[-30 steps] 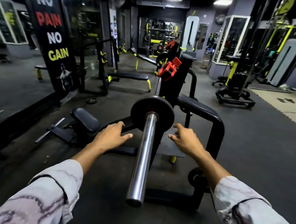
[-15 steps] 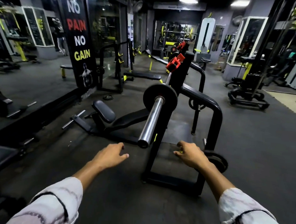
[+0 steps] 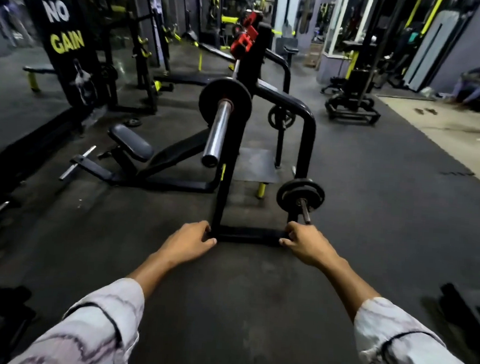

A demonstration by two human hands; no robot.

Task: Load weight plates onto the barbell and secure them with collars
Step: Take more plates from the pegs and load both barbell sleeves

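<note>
A barbell rests on a black bench rack (image 3: 308, 124), its chrome sleeve (image 3: 218, 132) pointing toward me. One black weight plate (image 3: 210, 100) sits on that sleeve, pushed to the inner end. Red collars (image 3: 242, 44) sit near the top of the rack upright. More black plates (image 3: 292, 192) hang on a storage peg low on the rack's right side. My left hand (image 3: 189, 242) and my right hand (image 3: 308, 245) hover in the air in front of me, fingers loosely curled, holding nothing. Both hands are well short of the barbell.
A decline bench (image 3: 130, 143) lies to the left of the rack. A small plate (image 3: 131, 122) lies on the floor beyond it. Another plate (image 3: 281, 118) hangs on a peg behind the rack. Dark rubber flooring spreads to the right. A seated person (image 3: 478, 84) is at far right.
I have backed away from the barbell, so its sleeve end is now farther off. My hands stayed empty and dropped lower in view.
</note>
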